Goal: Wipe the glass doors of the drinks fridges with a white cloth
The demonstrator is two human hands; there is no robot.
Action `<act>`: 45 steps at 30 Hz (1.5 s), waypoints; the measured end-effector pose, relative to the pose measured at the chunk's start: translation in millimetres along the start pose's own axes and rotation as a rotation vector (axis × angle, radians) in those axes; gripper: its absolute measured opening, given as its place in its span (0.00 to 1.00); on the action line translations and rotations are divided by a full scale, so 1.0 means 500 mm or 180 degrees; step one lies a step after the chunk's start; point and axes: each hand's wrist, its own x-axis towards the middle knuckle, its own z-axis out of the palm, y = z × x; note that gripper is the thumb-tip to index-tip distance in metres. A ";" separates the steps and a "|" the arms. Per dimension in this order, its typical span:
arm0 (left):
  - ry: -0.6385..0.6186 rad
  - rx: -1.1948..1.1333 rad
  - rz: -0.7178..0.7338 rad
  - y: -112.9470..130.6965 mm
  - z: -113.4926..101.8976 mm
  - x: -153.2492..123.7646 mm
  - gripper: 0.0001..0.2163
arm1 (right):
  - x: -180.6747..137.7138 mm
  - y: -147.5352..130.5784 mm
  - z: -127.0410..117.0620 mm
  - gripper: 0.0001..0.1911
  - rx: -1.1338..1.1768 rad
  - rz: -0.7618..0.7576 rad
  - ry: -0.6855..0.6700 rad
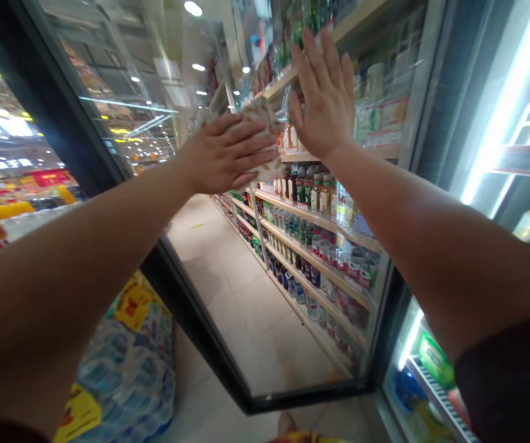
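A glass door [214, 264] with a dark frame stands swung open in front of me. My left hand [228, 154] holds a pale cloth [265, 114] with a brownish pattern pressed against the pane, its fingers stretched over it. Part of the cloth is hidden under the palm. Higher up and to the right, my right hand [327, 98] lies with spread fingers against or very near the same glass and holds nothing. Bottles on shelves show in the pane around both hands; whether they are reflected or behind the glass I cannot tell.
To the right is a lit cooler with a wire shelf [440, 394] holding packaged goods. Shrink-wrapped water bottles [126, 369] with yellow signs are stacked at lower left. The door's dark lower corner [251, 403] hangs over the tiled floor [200, 394].
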 end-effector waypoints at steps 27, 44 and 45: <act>-0.0076 -0.0245 0.0403 -0.037 -0.051 0.005 0.26 | -0.018 -0.008 -0.028 0.34 -0.0517 -0.0159 0.0094; 0.0725 0.1045 -0.1881 -0.133 -0.035 -0.103 0.32 | 0.001 0.025 0.018 0.33 0.0348 -0.0055 0.0548; 0.0841 0.1084 -0.2055 -0.125 -0.026 -0.100 0.32 | 0.001 0.026 0.019 0.33 0.0393 -0.0027 0.0539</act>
